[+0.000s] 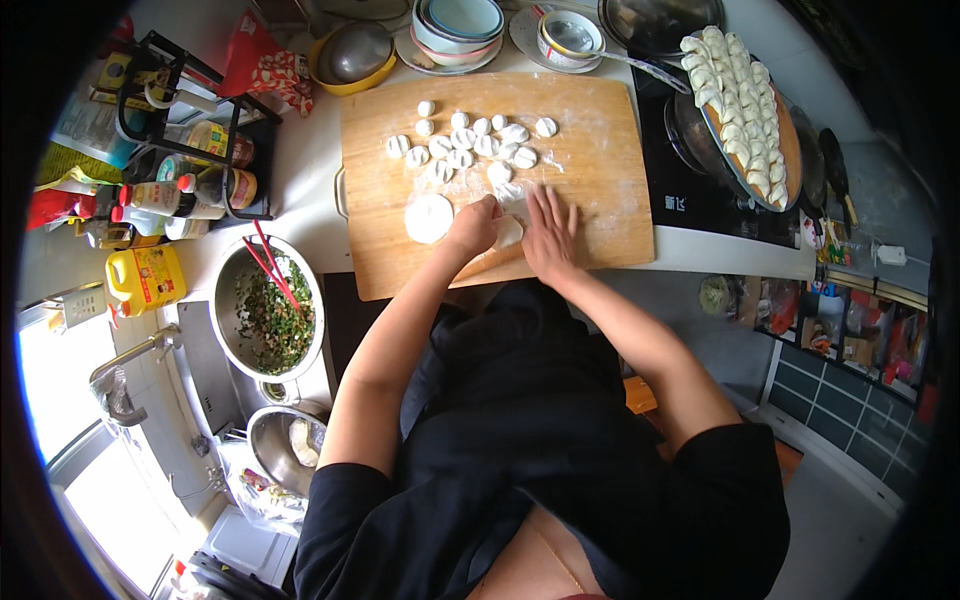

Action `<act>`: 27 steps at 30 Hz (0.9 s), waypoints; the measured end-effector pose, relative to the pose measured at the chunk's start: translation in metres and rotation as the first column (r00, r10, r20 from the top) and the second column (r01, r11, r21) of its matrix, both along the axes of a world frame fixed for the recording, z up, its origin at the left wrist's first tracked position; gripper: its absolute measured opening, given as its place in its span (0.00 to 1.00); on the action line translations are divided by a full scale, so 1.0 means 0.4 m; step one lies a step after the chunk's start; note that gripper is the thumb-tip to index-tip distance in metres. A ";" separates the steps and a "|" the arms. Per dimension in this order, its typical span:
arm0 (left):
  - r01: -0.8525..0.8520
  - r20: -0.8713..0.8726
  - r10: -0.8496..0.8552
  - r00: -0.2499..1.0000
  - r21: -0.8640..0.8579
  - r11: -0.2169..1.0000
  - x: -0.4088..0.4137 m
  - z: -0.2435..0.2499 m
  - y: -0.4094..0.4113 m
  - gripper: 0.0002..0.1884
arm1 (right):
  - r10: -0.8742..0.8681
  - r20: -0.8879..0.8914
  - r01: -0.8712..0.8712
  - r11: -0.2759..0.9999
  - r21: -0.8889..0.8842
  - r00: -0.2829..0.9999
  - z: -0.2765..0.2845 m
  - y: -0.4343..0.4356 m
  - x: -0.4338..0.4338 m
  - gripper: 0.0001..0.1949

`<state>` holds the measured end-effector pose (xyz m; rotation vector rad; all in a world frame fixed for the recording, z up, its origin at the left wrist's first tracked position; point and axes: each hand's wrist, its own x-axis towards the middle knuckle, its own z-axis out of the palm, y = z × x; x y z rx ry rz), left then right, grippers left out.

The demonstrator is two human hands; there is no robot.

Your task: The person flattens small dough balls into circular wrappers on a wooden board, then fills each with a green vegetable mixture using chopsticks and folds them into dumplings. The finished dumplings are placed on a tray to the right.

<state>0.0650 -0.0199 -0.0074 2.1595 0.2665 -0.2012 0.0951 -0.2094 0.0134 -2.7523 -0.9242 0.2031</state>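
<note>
My left hand [475, 225] has its fingers closed on the edge of a small flat dough wrapper [509, 232] near the front of the wooden board [607, 187]. Just right of the wrapper, my right hand [551, 232] lies palm down, its fingers extended and apart. What looks like a wooden rolling pin [491, 264] slants between the hands, partly hidden by the right palm. A round rolled wrapper [429, 218] rests left of my left hand. Several floured dough pieces [463, 139] are scattered farther back, one of them [499, 173] close beyond my fingers.
A steel bowl of chopped filling [274, 322] with red chopsticks [271, 270] stands left, beside the sink. Bowls [457, 22] line the back. At right, a tray of shaped dumplings [791, 150] sits over the black cooktop [720, 214]. Bottles [157, 199] fill the left corner.
</note>
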 end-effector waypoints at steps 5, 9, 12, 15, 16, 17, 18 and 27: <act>-0.017 -0.047 0.023 0.999 0.137 0.990 0.021 0.081 -0.024 0.10 | -0.127 0.097 0.090 0.944 0.317 0.987 -0.001 0.142 0.122 0.34; 0.015 -0.064 -0.015 0.998 0.005 1.000 0.009 0.032 0.012 0.08 | -0.022 0.033 0.014 0.979 0.205 0.999 -0.014 0.030 0.029 0.34; 0.035 -0.019 -0.035 0.999 -0.010 0.999 -0.004 0.004 0.025 0.08 | 0.049 0.036 -0.050 0.998 0.026 0.998 0.009 -0.026 -0.010 0.33; 0.048 -0.017 -0.047 0.999 0.056 0.997 -0.014 0.014 0.010 0.10 | -0.065 0.051 0.060 0.994 0.091 0.997 -0.014 0.081 0.056 0.33; 0.032 -0.032 -0.029 0.999 0.093 0.995 -0.001 0.055 -0.005 0.11 | -0.094 0.081 0.078 0.981 0.177 0.992 -0.017 0.117 0.094 0.33; 0.007 -0.045 -0.001 0.999 0.137 0.991 0.007 0.081 -0.013 0.12 | -0.115 0.112 0.081 0.960 0.267 0.987 -0.018 0.142 0.115 0.34; -0.053 -0.042 0.060 0.997 0.144 0.988 0.021 0.075 -0.017 0.14 | -0.110 0.120 0.068 0.949 0.309 0.987 -0.030 0.141 0.113 0.34; -0.020 -0.023 0.021 1.000 0.030 0.999 -0.022 0.024 0.005 0.11 | 0.063 0.093 -0.064 0.998 -0.001 0.994 -0.005 -0.034 -0.019 0.32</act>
